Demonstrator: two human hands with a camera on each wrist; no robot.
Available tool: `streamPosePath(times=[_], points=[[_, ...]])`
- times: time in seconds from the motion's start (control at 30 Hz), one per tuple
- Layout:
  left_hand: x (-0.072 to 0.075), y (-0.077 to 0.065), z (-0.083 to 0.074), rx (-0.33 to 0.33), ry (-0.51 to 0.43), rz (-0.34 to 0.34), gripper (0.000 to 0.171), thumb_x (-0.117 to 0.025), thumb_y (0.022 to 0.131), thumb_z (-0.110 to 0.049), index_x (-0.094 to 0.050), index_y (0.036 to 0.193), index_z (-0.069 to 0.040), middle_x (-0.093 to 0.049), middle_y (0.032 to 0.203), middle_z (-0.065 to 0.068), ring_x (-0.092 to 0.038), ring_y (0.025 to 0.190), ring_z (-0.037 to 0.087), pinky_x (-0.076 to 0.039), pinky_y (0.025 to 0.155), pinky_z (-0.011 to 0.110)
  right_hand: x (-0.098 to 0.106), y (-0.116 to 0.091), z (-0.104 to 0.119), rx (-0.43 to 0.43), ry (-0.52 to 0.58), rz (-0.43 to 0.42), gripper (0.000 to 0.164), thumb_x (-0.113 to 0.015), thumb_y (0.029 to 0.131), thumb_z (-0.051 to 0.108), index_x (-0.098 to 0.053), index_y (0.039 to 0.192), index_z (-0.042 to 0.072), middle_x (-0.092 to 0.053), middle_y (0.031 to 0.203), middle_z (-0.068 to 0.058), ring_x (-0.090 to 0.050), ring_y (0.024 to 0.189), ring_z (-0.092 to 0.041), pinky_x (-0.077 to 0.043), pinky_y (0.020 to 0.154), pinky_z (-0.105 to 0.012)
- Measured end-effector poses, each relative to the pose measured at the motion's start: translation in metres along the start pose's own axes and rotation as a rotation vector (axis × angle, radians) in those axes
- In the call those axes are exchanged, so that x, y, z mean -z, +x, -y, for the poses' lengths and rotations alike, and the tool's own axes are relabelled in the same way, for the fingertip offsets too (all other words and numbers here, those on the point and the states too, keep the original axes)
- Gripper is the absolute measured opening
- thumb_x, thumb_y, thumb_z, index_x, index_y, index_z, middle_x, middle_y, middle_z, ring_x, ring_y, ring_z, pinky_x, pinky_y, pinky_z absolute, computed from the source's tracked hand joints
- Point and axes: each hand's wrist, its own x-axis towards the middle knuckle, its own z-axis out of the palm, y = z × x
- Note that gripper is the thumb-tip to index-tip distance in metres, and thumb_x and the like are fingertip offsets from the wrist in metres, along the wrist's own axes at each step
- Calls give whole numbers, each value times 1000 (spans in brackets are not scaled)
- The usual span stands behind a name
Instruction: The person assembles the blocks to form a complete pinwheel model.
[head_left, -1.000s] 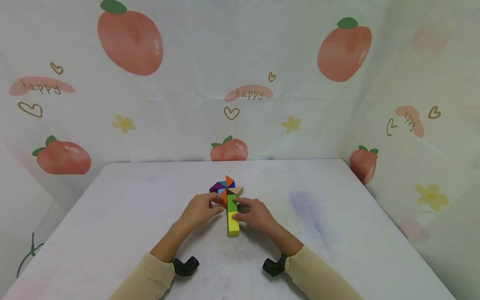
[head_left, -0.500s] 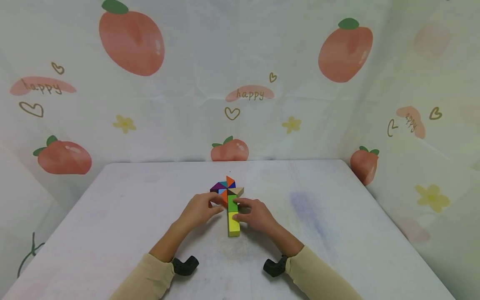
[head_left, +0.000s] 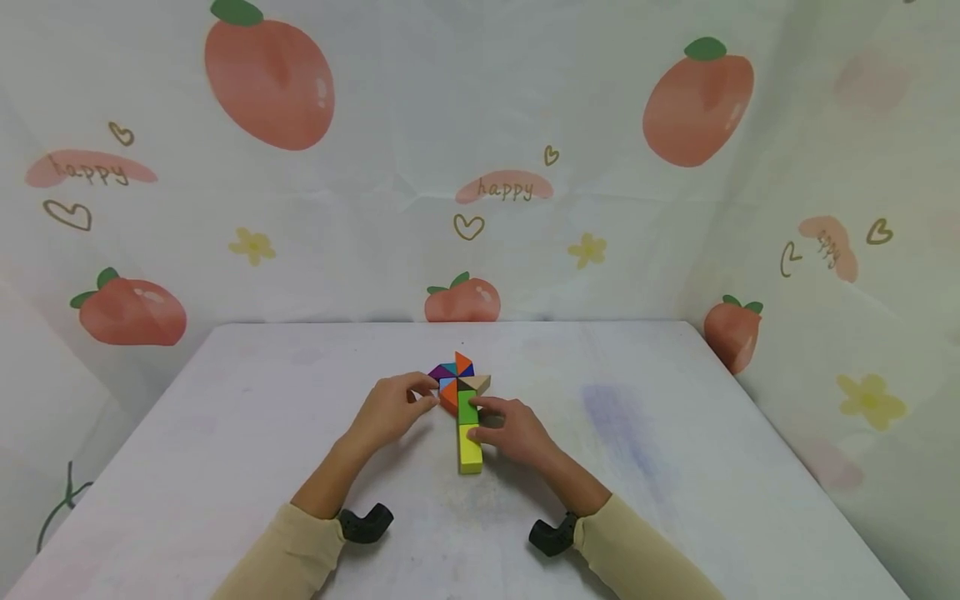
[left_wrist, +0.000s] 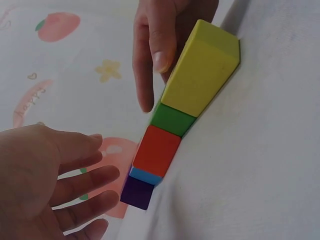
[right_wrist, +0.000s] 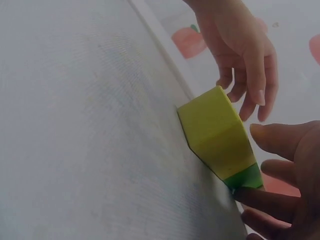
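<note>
Small coloured wooden blocks form a pinwheel shape on the white table. Its stem is a yellow block point(head_left: 470, 454) in front and a green block point(head_left: 467, 407) behind it. Wedges fan out at the far end: an orange one point(head_left: 449, 398), a light blue one, a purple one point(left_wrist: 137, 193) and a plain wood one point(head_left: 480, 382), among several. My left hand point(head_left: 392, 408) hovers left of the wedges, fingers relaxed and holding nothing. The right hand point(head_left: 517, 429) lies along the stem's right side, a fingertip at the green block and the thumb at the yellow one.
The white tabletop point(head_left: 262, 433) bears a faded blue smudge point(head_left: 622, 425) to the right. A fruit-printed cloth point(head_left: 390, 167) hangs behind it. Black wrist-worn cameras point(head_left: 366, 524) sit at both sleeves. A thin green cord point(head_left: 67, 500) shows at the left edge.
My left hand has drawn away from the orange wedge, back to the left and slightly farther up the table. The right hand stays by the stem, and the blocks keep their arrangement.
</note>
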Motion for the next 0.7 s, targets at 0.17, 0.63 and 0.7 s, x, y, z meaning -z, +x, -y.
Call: streamPosePath(times=[0.17,0.63,0.7], points=[[4,1,0,-11,2,-53,24,-69,92,-24,-70,113,-14,-69,102,-1,-56,86,18,-51,67,30,4,-1,-2,5,18,11,50,-73,88,32,-59,136,25,-68,115,-1,-54,119,-27,-47,94,-49],[26,4,30,-150,158,-202,30,-71,90,-20,-68,117,-8,-60,128,11,-52,120,33,-43,100,50,52,4,-34,39,-43,-75,45,-69,92,29,-60,134,17,-65,121,-1,-59,111,-24,-50,92,-43],[33,4,38,-162,195,-216,35,-71,90,-23,-66,122,-8,-58,131,13,-51,121,35,-42,100,51,66,5,-44,65,-84,-94,44,-69,92,27,-60,134,15,-65,124,-2,-58,113,-25,-48,95,-44]])
